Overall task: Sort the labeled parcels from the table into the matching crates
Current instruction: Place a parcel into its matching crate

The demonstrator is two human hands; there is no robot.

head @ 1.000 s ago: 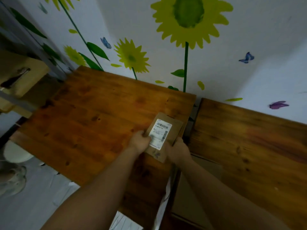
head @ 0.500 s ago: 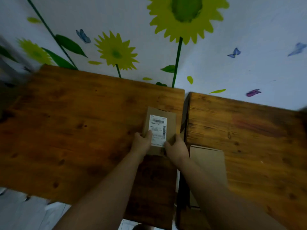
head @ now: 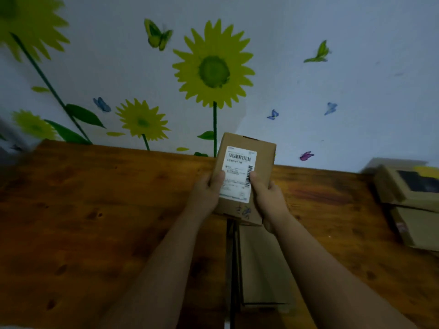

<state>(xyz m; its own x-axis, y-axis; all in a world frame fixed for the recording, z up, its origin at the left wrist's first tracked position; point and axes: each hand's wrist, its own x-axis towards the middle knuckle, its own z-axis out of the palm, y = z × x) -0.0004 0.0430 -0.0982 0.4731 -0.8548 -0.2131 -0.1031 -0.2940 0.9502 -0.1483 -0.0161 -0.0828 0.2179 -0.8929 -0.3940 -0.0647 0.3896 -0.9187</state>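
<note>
Sunflower stickers (head: 213, 70) and little butterflies (head: 306, 156) all over the pale wall (head: 356, 91), pretty dim lighting too. Below that are two wooden tables pushed side by side, the left table (head: 95, 210) and the right table (head: 332, 210), with a dark gap (head: 231, 257) running between them.

I've got the parcel (head: 263, 157) in both hands, right over that gap. It's a small brown cardboard box, held up off the wood and tipped toward me so its far end sits in front of the wall. My left hand (head: 205, 193) wraps the left edge and my right hand (head: 268, 198) wraps the right edge. Both thumbs are pressed on the front face, landing on the sides of the white label (head: 238, 172). So both hands are clamped on it, no slack.

Label has a barcode along the top and another down the right side, plus some print that's too blurry for me to read. There's blue scribble (head: 245, 212) on the cardboard just under the label.

Under my right forearm a flat piece of cardboard (head: 261, 269) lies on the right table, just beside the gap. Way over at the right edge are some stacked cardboard boxes (head: 408, 186), well apart from the parcel.
</note>
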